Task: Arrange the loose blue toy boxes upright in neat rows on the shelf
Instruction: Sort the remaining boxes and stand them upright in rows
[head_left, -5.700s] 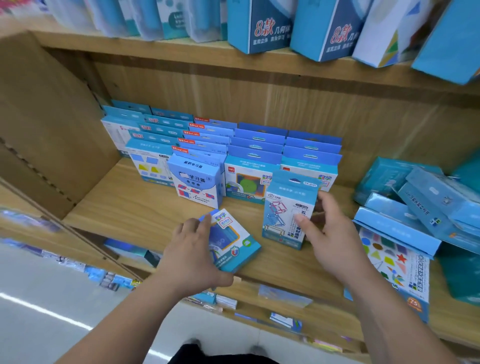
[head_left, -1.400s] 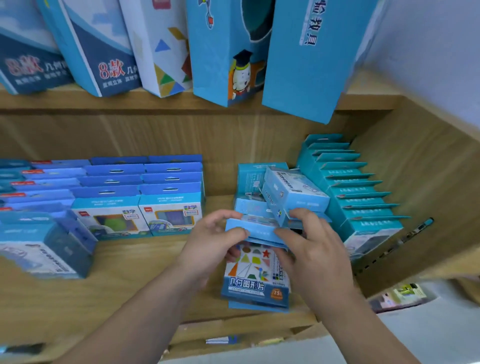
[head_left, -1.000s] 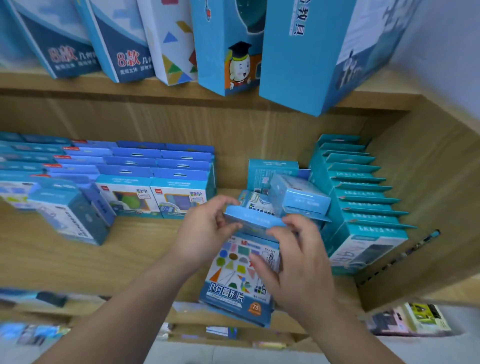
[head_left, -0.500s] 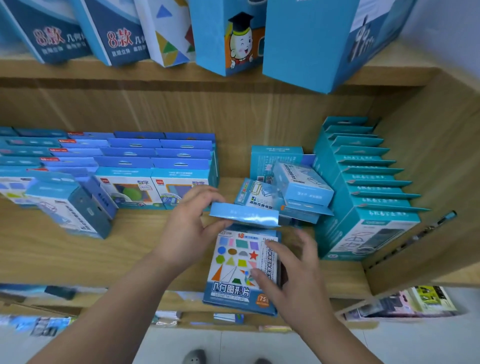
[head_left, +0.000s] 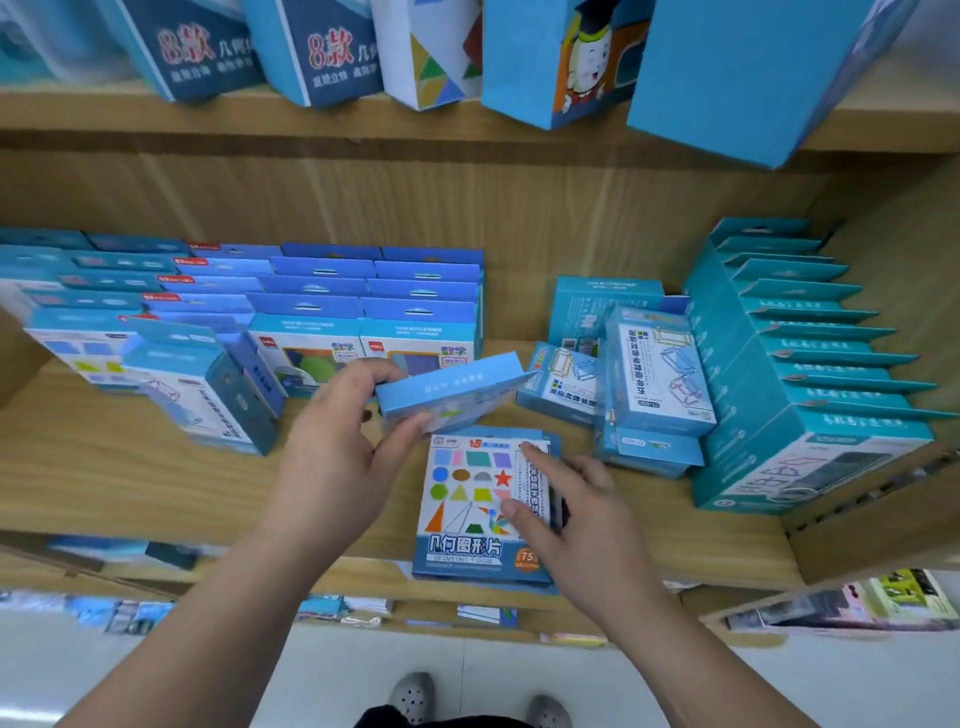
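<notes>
The left hand (head_left: 332, 441) grips a thin blue box (head_left: 449, 392) by its left end, thumb below and fingers over the far edge, holding it tilted above the shelf (head_left: 130, 483). Just below it a shapes box (head_left: 485, 506) lies flat at the near edge of the shelf, face up, showing coloured shapes and a red star, with its near end overhanging the edge. More flat boxes seem to lie under it, though how many cannot be told. The right hand (head_left: 571, 512) rests on the right side of the shapes box, fingers spread and loose, thumb on its face; it presses rather than grips.

To the right of the held box, loose boxes (head_left: 654, 374) lie jumbled, some flat, some leaning, one standing behind. Further right, a teal row (head_left: 810, 364) stands upright in a line running from far to near beside the shelf's right wall. To the left, blue rows (head_left: 363, 306) stand upright in several lines against the back. Near the left end one tilted box (head_left: 208, 389) leans in front of those rows.

On the upper shelf (head_left: 78, 111), tall boxes (head_left: 561, 57) stand side by side. At the bottom, grey shoes (head_left: 413, 696) show on a pale floor.
</notes>
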